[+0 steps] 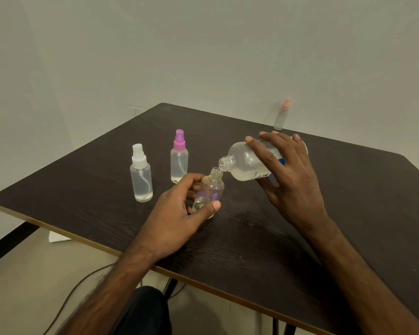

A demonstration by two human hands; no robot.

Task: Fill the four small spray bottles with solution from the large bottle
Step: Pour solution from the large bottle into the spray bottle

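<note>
Head camera, the only view we've got: the right hand (288,170) is wrapped over the large bottle (247,163), tipped nearly flat, its open neck pointing to nine o'clock and sitting right above the mouth of the open small bottle (212,187). The left hand (184,213) is closed around that small bottle, thumb across the front near the base, fingers behind, holding it on the table (300,238) with a slight lean toward the pour. A thin bit of liquid shows at the two mouths, and only a shallow pool sits in the bottom, so I'd call this fill barely under way.

Out at ten o'clock from the pour, the white-capped bottle (141,175) and the purple-capped bottle (179,158) stand upright just beside each other, each showing a little liquid low down. Way off at one o'clock, by the wall, stands the pink-capped bottle (282,116), well apart from the rest.

Handling: these small bottles look like thin clear plastic, light and easy to tip, so a hold low on the body keeps the narrow mouth steady. The large bottle looks part full; its weight will shift as it drains, and wet plastic gets slippery. Grip it round the middle, as now.

Hard to make out: the label is mostly under the fingers, the open bottle's cap is nowhere in sight, and the pink-capped bottle is too blurred to judge its level.
</note>
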